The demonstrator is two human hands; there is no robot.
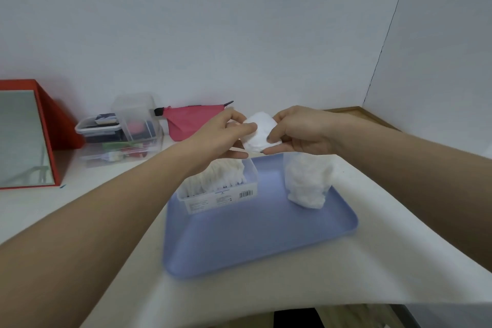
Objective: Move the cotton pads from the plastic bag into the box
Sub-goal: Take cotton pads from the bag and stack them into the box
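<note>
A small stack of white round cotton pads [259, 132] is held in the air between both hands. My left hand [226, 136] grips its left side and my right hand [298, 132] grips its right side. Below the hands, a clear plastic box [229, 194] with a barcode label stands on a blue tray [253, 242]; it holds rows of cotton pads standing on edge. To its right on the tray stands the clear plastic bag [306, 181], still filled with white pads.
A red-framed mirror [24, 138] leans at the far left. Clear storage containers [125, 133] with small items and a pink pouch [191, 121] sit against the back wall. A white wall panel closes the right side.
</note>
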